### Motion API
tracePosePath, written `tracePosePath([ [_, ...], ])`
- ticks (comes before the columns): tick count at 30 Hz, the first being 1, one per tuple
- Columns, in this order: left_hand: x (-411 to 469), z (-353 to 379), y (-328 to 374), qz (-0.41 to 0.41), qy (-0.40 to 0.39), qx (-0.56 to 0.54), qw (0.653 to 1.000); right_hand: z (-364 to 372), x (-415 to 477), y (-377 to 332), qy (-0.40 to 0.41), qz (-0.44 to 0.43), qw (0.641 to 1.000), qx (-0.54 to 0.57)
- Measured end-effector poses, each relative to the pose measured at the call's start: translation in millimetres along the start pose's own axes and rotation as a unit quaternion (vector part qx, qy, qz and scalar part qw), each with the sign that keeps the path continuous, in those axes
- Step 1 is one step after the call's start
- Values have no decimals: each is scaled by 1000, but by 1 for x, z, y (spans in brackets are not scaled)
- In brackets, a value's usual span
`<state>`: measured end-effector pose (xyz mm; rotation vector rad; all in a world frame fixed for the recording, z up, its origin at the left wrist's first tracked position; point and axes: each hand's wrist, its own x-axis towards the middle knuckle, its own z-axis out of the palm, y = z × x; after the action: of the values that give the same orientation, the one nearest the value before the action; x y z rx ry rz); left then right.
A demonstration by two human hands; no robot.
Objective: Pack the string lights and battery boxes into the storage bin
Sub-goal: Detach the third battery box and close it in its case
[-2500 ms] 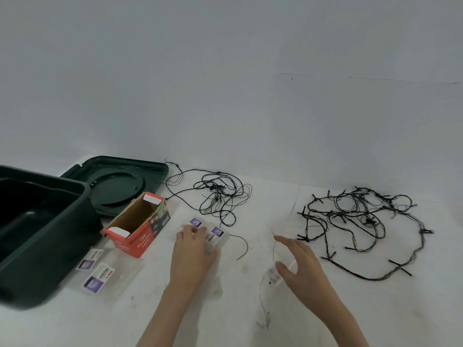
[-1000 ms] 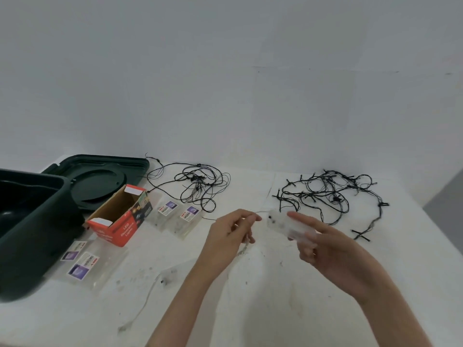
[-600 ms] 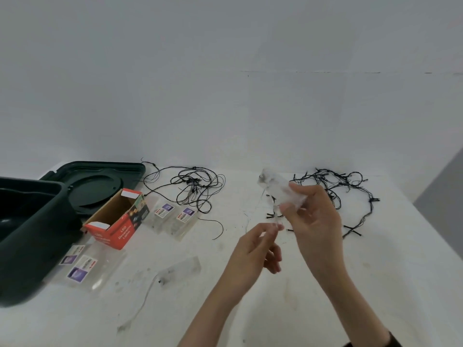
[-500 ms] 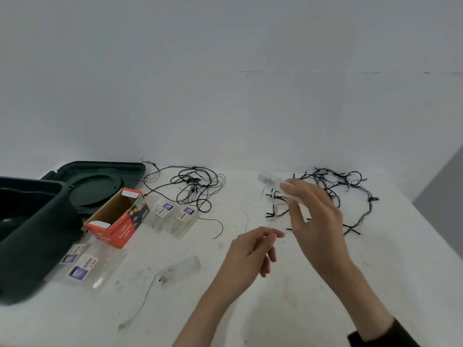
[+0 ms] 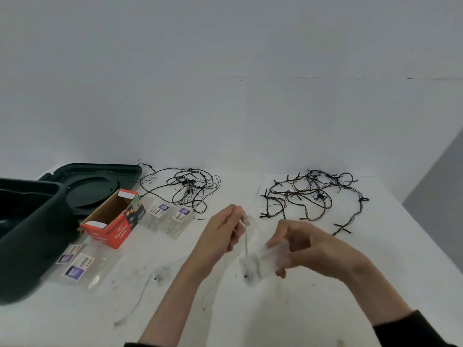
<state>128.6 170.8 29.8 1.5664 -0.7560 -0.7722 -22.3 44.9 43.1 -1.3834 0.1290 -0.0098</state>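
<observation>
Above tabletop (image 5: pixel 325 311) centre, your L grip (image 5: pixel 223 234) pinches the clear wire (image 5: pixel 246 242) taut; R grip (image 5: pixel 315 249) clasps its battery box (image 5: pixel 263 265), prob. for winding.

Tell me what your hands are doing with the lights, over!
Left hand pinches thin clear wire. Right hand holds clear battery box. Storage bin open, far left; red carton and packets lie between.

The storage bin (image 5: pixel 30 234) and its lid (image 5: pixel 92 181) are dark green moulded plastic with a dull sheen. The carton (image 5: pixel 117 231) is cardboard, glossy red print outside and raw brown inside. The battery box (image 5: pixel 260 265), its lead (image 5: pixel 246 242) and the packets (image 5: pixel 172 219) look like clear plastic. The string lights (image 5: pixel 190 189) are thin black wire. The counter (image 5: pixel 250 311) is white, matt and scuffed.
</observation>
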Motion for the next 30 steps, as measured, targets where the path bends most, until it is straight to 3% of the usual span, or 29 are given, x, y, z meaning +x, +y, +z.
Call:
tracePosePath([
  [3,-7,7,-8,-38,-32,-45,998,14,7,5,78,-108,966,221],
  [6,-16,16,-11,-32,-76,-27,996,21,14,-1,237,-190,916,263],
  [8,-20,20,-12,-14,-88,20,996,24,15,-4,349,-215,905,109],
  [10,-25,22,-12,30,-84,110,990,23,16,-1,438,-233,850,-175],
  [13,-30,20,-1,101,-74,320,939,18,18,5,386,-298,698,-524],
  [14,-30,19,5,118,-57,390,911,16,17,5,355,-298,669,-581],
  [15,-28,17,10,134,-31,432,891,17,17,4,339,-270,666,-608],
  [16,-26,15,15,151,-7,451,880,18,15,-1,329,-217,692,-605],
  [19,-21,6,21,179,19,416,891,18,7,-16,245,-18,832,-497],
  [21,-17,3,17,181,5,324,929,15,3,-22,173,36,906,-384],
  [23,-14,1,12,160,3,189,969,11,0,-22,127,33,960,-249],
  [26,-13,-3,9,68,0,12,998,7,-2,-16,117,-10,992,-43],
  [30,-18,0,5,8,-37,-113,993,13,6,-5,160,-78,972,156],
])
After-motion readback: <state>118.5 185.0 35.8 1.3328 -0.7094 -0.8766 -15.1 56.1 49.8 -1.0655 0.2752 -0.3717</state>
